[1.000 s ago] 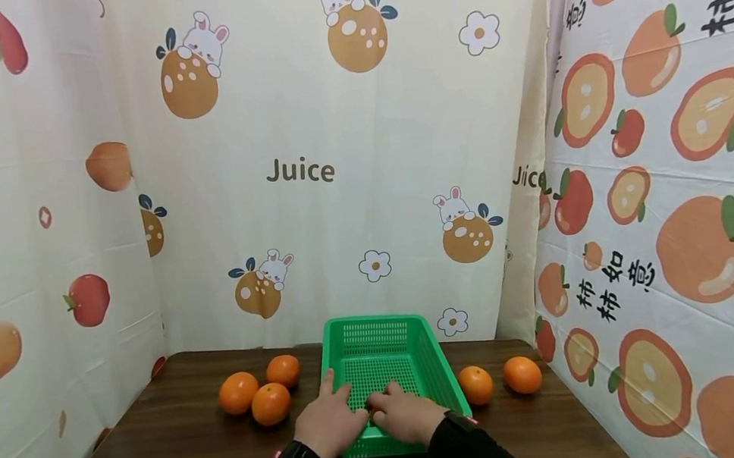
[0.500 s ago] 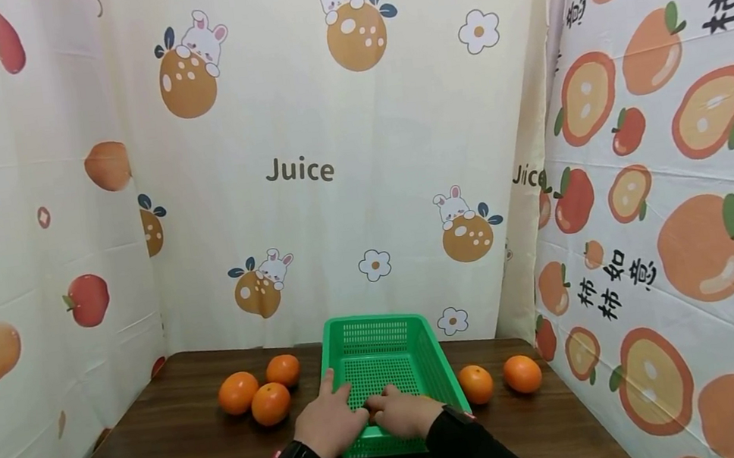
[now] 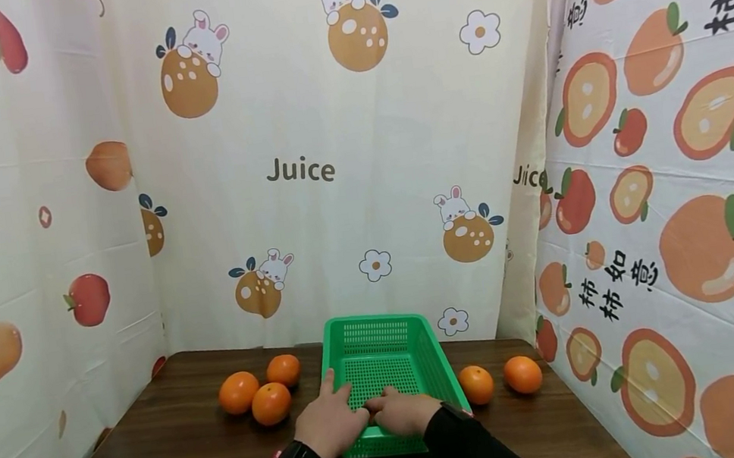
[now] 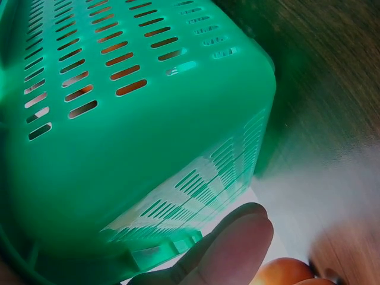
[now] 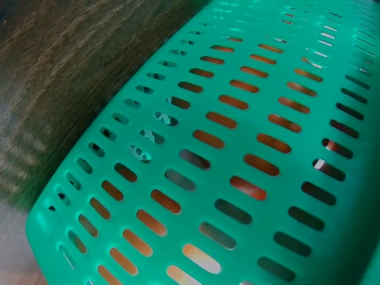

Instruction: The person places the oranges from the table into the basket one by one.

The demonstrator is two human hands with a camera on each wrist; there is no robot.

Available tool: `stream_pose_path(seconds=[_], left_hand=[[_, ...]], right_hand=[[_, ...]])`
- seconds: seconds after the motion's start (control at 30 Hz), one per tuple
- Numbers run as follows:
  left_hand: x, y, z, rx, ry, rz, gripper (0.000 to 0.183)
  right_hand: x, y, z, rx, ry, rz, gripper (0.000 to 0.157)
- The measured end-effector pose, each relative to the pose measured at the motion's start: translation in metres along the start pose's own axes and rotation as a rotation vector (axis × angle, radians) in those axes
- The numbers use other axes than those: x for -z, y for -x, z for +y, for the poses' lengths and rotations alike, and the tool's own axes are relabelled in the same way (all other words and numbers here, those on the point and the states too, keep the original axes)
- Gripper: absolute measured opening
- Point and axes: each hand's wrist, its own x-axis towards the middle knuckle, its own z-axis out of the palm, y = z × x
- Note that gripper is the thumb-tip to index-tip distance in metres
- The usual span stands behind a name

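A green plastic basket (image 3: 387, 326) with slotted walls stands in the middle of the table. My left hand (image 3: 331, 419) lies over its near left side, index finger extended along the rim. In the left wrist view, straight fingers (image 4: 237, 243) show outside the basket wall. My right hand (image 3: 402, 412) reaches over the near end, its fingertips close to the left thumb. A reddish bit shows between the hands. Round orange fruit (image 3: 424, 397) is partly visible beside the right hand, and orange colour appears through the slots in both wrist views. What the right fingers hold is hidden.
Left of the basket, three round orange fruits (image 3: 270, 403) sit close together on the dark wooden table (image 3: 180, 443). Two more fruits (image 3: 476, 385) stand to the right. Printed curtains (image 3: 310, 213) enclose the back and sides.
My right hand has shifted very slightly to the left within the basket. The left hand, the basket and the fruits on the table stay where they were.
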Motion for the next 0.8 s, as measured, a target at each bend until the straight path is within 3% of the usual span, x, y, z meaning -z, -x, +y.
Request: stream_pose_path(seconds=[0.17, 0.4, 0.8], left_hand=[[-0.0018, -0.0011, -0.0012, 0.002, -0.007, 0.001, 0.063], [-0.0029, -0.0018, -0.0019, -0.002, -0.02, 0.019, 0.062], [-0.0027, -0.0021, -0.0008, 0.003, -0.023, 0.008, 0.062]], right_hand=[[-0.0015, -0.0024, 0.0008, -0.024, -0.006, 0.003, 0.047], [-0.0007, 0.0012, -0.0021, -0.049, -0.1, 0.025, 0.047], [-0.0004, 0.0003, -0.004, -0.032, -0.039, 0.004, 0.051]])
